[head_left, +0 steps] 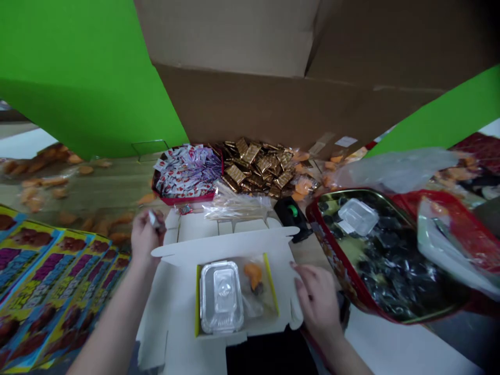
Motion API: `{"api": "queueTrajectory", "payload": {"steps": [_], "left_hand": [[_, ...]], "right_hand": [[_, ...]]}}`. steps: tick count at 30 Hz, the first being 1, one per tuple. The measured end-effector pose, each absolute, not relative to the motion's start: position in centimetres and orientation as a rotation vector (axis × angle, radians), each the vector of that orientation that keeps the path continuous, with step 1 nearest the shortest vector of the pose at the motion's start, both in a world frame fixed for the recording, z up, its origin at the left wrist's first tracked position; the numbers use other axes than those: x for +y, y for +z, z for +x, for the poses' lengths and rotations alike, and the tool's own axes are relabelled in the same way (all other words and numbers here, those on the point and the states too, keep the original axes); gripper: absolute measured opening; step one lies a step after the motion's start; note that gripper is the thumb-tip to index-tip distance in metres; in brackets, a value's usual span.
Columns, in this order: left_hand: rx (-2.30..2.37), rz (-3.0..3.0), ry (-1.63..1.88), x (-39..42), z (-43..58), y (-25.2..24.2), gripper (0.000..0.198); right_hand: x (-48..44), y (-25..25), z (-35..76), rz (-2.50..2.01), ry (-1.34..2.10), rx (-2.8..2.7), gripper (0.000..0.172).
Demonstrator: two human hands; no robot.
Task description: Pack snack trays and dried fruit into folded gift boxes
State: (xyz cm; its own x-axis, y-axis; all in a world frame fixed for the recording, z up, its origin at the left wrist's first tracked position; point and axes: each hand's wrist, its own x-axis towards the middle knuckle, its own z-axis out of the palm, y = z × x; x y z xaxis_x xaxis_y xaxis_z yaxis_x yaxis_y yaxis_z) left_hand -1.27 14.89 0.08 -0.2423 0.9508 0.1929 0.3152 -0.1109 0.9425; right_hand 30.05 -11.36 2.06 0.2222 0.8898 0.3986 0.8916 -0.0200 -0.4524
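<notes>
An unfolded white cardboard box (222, 245) lies in front of me with its flaps spread. Inside it sit a foil tray with a clear lid (221, 297) and a clear bag holding orange pieces (253, 278), against a yellow inner edge. My left hand (145, 239) is raised above the box's left side, pinching a small white object (156, 221). My right hand (317, 299) rests at the box's right flap, fingers apart and holding nothing. A red-rimmed tin (375, 255) lies just beyond that hand.
The tin holds dark wrapped sweets and a small clear container. Behind the box are a red tray of sachets (187, 174), a heap of gold-wrapped bars (253, 169) and a black device (291, 216). Printed cards (47, 265) overlap at left. Loose orange pieces lie on the table.
</notes>
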Motion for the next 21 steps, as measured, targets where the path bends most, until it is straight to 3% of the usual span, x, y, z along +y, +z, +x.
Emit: {"api": "queueTrajectory", "payload": {"steps": [3, 6, 10, 14, 18, 21], "left_hand": [[1.573, 1.443, 1.316, 9.6, -2.8, -2.1, 0.030], [1.592, 1.829, 1.039, 6.8, -3.0, -4.7, 0.033], [1.656, 2.006, 0.789, 6.9, -2.5, -6.2, 0.044], [1.721, 2.003, 0.663, 7.9, -2.2, -6.2, 0.041], [1.703, 1.956, 0.694, 8.1, -2.1, -6.0, 0.039], [1.664, 1.874, 0.800, 7.9, -1.9, -5.6, 0.044]], "right_hand": [[-7.1, 2.6, 35.8, -1.892, -0.155, -1.555, 0.024], [1.1, 2.9, 39.2, -1.883, -0.190, -1.612, 0.024], [14.0, 3.2, 39.7, -1.949, -0.007, -1.591, 0.023], [22.9, 3.0, 38.5, -1.979, 0.009, -1.411, 0.018], [23.7, 2.4, 37.8, -1.961, 0.077, -1.249, 0.009], [18.3, 3.0, 38.8, -1.928, 0.074, -1.121, 0.018]]}}
